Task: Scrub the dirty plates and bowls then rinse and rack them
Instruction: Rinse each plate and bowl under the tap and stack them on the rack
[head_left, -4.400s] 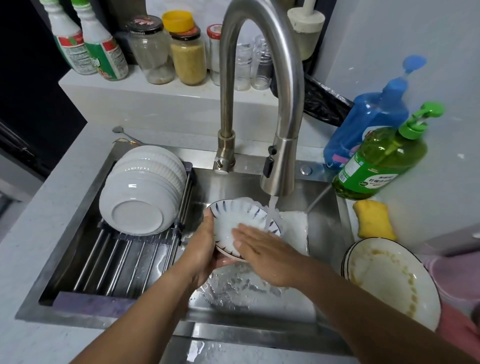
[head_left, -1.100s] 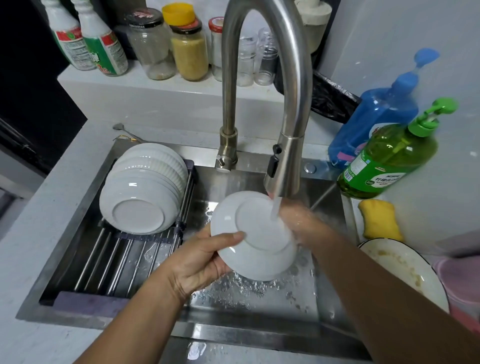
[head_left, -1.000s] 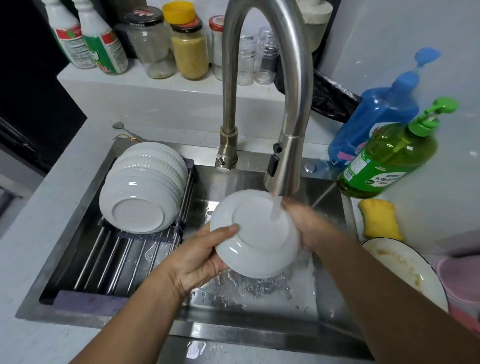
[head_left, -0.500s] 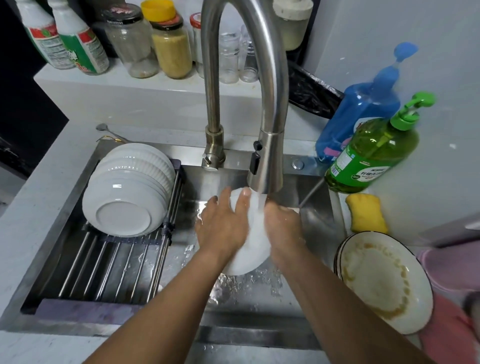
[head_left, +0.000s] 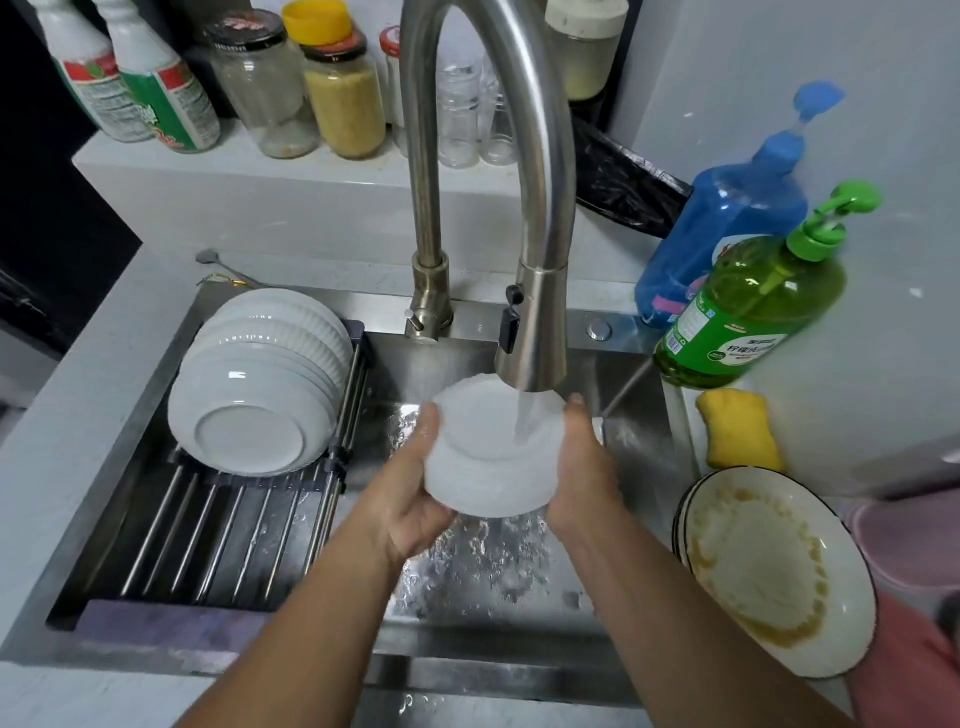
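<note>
Left hand (head_left: 415, 499) and right hand (head_left: 584, 467) around bowl (head_left: 488, 467) under faucet (head_left: 530, 332)

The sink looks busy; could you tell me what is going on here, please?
A person is rinsing a white bowl under the running tap, with the left hand and right hand gripping its opposite sides over the sink. The bowl's underside faces the stream. Clean white bowls already lean stacked on the rack to the left. A dirty plate with yellowish residue waits on the right, near a yellow sponge.
</note>
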